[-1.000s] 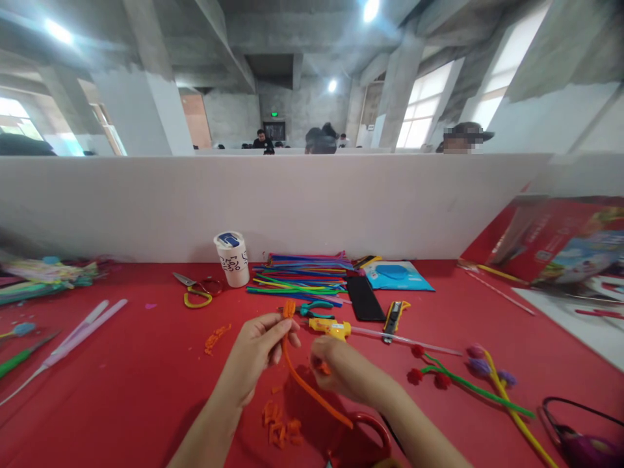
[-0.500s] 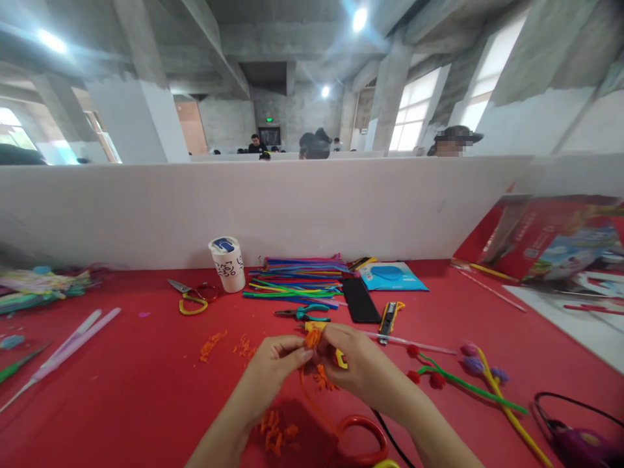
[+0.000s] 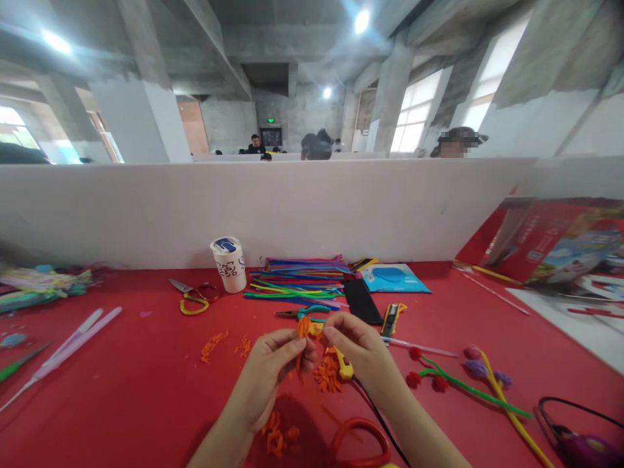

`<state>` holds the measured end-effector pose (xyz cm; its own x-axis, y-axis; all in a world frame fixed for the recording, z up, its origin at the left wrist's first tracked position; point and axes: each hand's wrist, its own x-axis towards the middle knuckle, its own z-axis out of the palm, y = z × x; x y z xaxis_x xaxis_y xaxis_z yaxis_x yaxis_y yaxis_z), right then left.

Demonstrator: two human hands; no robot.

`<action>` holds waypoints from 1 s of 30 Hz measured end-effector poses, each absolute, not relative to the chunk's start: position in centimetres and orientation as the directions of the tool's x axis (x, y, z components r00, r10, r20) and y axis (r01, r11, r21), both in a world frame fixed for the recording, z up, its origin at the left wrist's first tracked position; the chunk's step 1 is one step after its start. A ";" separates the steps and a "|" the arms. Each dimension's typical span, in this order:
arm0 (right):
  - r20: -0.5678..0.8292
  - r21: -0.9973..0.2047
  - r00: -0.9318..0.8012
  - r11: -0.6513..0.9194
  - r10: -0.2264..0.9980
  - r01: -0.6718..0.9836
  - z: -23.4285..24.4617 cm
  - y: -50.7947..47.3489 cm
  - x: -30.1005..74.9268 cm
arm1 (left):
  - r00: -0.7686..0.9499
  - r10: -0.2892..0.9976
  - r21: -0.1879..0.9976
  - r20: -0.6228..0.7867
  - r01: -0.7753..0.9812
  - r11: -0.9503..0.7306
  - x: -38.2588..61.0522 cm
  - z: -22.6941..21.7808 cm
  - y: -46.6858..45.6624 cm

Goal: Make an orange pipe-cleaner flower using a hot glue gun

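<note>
My left hand point(image 3: 273, 361) pinches an orange fuzzy pipe cleaner point(image 3: 303, 328), bunched at the top, with a strand hanging below the fingers. Close by on the right, my right hand point(image 3: 358, 344) has thumb and forefinger pressed together, apart from the bunch; whether anything is between them I cannot make out. Under the hands lies a pile of short orange pieces point(image 3: 327, 374), and another orange pile point(image 3: 277, 434) sits nearer me. A yellow tool with a black cord point(image 3: 346, 366) rests beside my right hand. Red-handled scissors point(image 3: 361, 432) show at the front edge.
Colourful pipe cleaners point(image 3: 297, 279) lie at the back beside a white cup point(image 3: 229, 265), pliers point(image 3: 299, 314), a black phone point(image 3: 363, 302) and a utility knife point(image 3: 391, 323). Scissors point(image 3: 191, 299) are left; green stems with red balls point(image 3: 468, 387) are right. A white partition point(image 3: 292, 211) stands behind.
My hands have moved apart. The orange bunch stays in my left hand, shifted slightly left, and my right hand has come off it, uncovering the orange pile and the yellow tool.
</note>
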<state>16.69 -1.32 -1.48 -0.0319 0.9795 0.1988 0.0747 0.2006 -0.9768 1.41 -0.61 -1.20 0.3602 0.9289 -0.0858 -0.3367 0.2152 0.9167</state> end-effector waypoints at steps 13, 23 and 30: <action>0.546 -0.617 -0.119 0.495 0.829 0.611 -0.4 -2.4 16.9 | 0.382 0.919 0.964 -0.104 -0.188 0.187 2.1 -1.1 -0.8; 0.784 -0.376 -0.104 0.602 0.612 0.704 -1.1 -2.9 16.5 | 0.444 0.887 0.901 -0.130 -0.321 0.293 2.0 -1.4 -1.0; 0.827 -0.219 -0.175 0.592 0.535 0.776 -1.3 -3.0 15.8 | 0.407 0.910 0.921 -0.082 -0.318 0.225 2.1 -0.9 -1.3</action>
<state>15.85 -3.01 -1.27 -0.1751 0.5349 0.8266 0.7755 0.5922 -0.2189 2.08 -1.28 -0.93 0.4068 0.9099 -0.0817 -0.3184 0.2250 0.9209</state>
